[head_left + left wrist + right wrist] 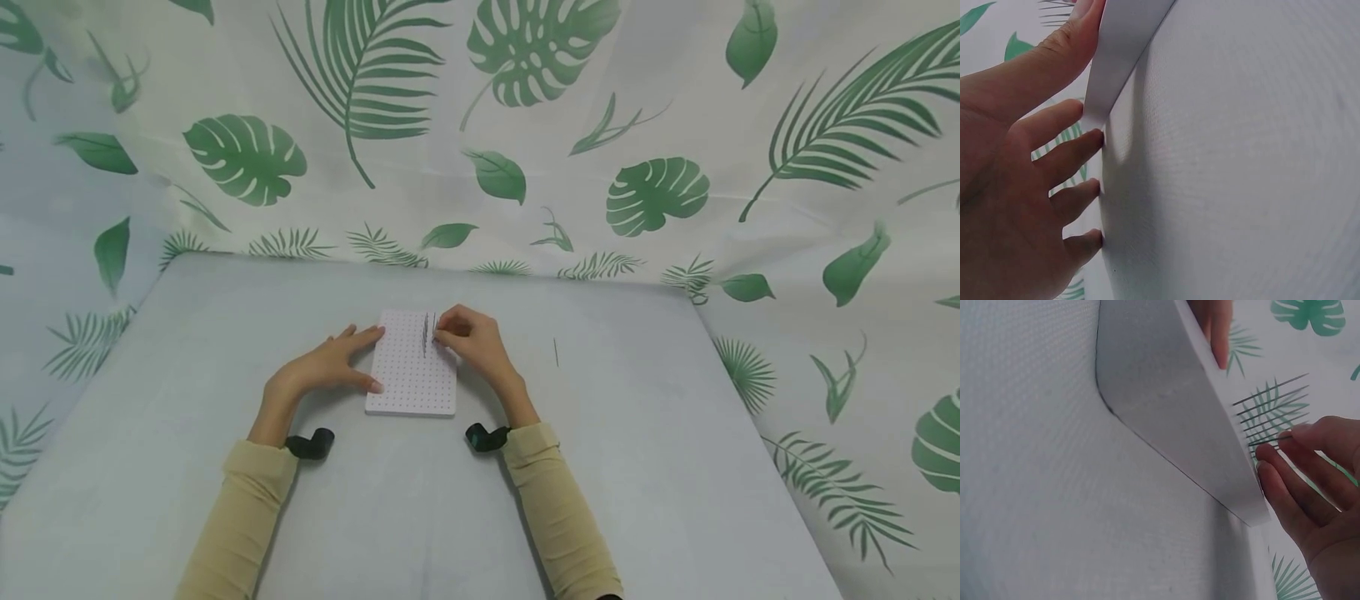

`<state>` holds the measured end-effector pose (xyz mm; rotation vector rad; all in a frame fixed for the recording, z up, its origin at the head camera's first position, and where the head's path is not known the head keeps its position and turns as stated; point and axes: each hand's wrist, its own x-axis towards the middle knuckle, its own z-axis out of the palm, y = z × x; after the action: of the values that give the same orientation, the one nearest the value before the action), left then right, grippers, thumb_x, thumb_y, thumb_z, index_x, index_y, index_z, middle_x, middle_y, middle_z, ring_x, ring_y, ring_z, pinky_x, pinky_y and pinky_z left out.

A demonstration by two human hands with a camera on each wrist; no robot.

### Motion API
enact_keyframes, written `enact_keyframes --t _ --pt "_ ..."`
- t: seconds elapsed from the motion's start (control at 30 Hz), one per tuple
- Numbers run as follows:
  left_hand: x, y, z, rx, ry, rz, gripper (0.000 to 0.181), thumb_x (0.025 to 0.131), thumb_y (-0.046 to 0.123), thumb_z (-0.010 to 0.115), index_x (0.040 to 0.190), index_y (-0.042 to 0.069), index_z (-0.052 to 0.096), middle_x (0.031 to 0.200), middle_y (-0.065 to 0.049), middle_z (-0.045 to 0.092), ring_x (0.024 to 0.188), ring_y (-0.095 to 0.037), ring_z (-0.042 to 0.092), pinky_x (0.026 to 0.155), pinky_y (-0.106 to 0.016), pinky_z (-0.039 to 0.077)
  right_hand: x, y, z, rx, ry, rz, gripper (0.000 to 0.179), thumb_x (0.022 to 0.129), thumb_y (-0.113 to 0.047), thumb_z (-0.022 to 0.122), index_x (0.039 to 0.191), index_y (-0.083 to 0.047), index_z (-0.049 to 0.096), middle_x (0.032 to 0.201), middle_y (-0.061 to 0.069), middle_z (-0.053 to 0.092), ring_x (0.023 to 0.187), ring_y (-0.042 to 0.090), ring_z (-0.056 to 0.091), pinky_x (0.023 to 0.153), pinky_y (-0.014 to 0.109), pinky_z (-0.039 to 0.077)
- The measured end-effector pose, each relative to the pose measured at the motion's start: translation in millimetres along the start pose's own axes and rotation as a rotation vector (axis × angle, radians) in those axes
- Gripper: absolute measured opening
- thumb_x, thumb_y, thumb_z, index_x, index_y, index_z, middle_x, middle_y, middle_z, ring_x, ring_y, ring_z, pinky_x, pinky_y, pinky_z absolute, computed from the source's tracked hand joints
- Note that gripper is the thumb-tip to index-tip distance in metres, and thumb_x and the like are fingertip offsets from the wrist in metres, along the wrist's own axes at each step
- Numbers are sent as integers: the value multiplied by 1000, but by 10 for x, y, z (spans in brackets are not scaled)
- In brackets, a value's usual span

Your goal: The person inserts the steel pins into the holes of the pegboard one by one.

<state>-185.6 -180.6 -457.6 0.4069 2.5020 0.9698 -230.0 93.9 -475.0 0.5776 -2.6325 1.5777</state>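
A white board (411, 392) with rows of small holes lies on the table. Several thin dark metal pins (1271, 394) stand up from it in a row near its far right part. My right hand (474, 340) is at the board's right side, pinching one thin pin (1270, 441) between thumb and forefinger, close to the other pins. Its other fingers touch or nearly touch the board's edge. At the left edge, my left hand (324, 365) rests with spread fingers, its thumb and forefinger touching the board. In the left wrist view, the thumb (1063, 47) lies against the board.
One more thin pin (557, 352) lies on the pale table (652, 467), right of my right hand. A leaf-patterned curtain (562, 150) rises behind the table and at both sides. Dark wrist-worn devices (313, 445) sit by both sleeves.
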Motion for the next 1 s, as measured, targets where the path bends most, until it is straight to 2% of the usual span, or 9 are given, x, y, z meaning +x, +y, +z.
enact_keyframes --t 0.33,0.57,0.83,1.0 --pt "-29 27 -1 16 8 -10 100 84 39 83 162 9 29 170 -19 19 157 -50 2 123 -71 1 -3 15 -38 -63 -26 14 8 91 -9 77 99 -7 75 101 7 78 96 22 75 89 35 61" --pt "-11 17 -17 32 -1 -18 100 84 39 83 163 10 28 171 -17 18 157 -48 2 124 -70 1 -6 3 -138 -73 -37 24 6 94 -11 75 99 -9 76 100 5 78 93 20 74 86 35 61" --pt "-9 42 -73 46 -9 -32 101 85 38 83 163 10 27 171 -20 18 158 -48 1 125 -69 1 -23 -18 -339 -184 -63 11 10 94 -11 74 104 -8 76 105 7 78 97 22 74 88 38 61" --pt "31 43 -27 49 -26 -46 100 85 37 83 164 12 26 170 -23 16 157 -49 3 122 -73 8 -97 27 -514 -216 -105 19 13 96 -13 72 107 -7 75 108 8 77 102 24 74 92 40 60"
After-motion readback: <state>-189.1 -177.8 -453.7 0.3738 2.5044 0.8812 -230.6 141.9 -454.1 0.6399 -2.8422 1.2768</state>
